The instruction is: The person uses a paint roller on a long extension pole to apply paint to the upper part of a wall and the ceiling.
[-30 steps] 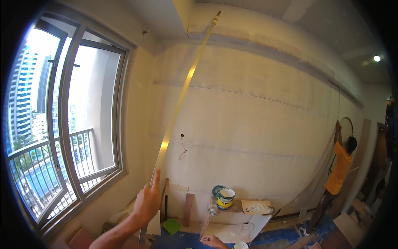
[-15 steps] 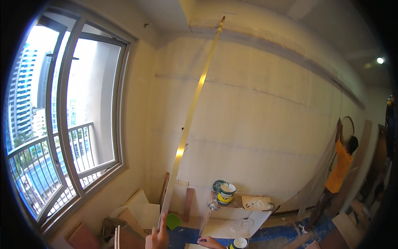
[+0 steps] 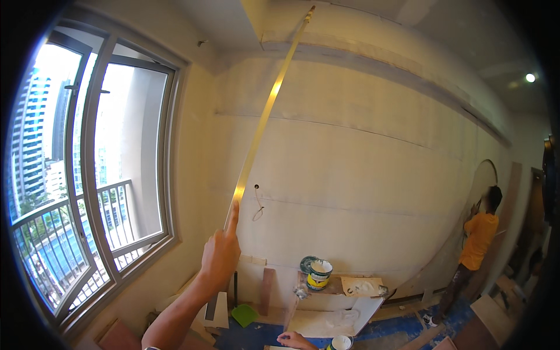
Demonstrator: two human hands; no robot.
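Note:
A long, thin pole (image 3: 269, 105) with a yellowish metallic sheen leans up across the far wall, its darker tip near the ceiling. My left hand (image 3: 221, 251) is closed around its lower part, index finger stretched along it; the hand and forearm hide part of the pole below. Low in the view, my right hand (image 3: 296, 340) is partly cut off by the lower edge. Its fingers are slightly bent and apart, with nothing visible in them. Just right of it stands a tub (image 3: 339, 343) with whitish contents.
An open paint bucket (image 3: 318, 275) and a smeared board (image 3: 363, 287) rest on a low wooden stand. A green dustpan (image 3: 244, 315) is on the floor. Windows (image 3: 131, 146) line the left. At right, a person in an orange shirt (image 3: 479, 236) faces the wall.
My left hand has risen into fuller view, and the pole's tip is higher, close to the ceiling. At right, the person has lowered their raised arms. My right hand has hardly moved.

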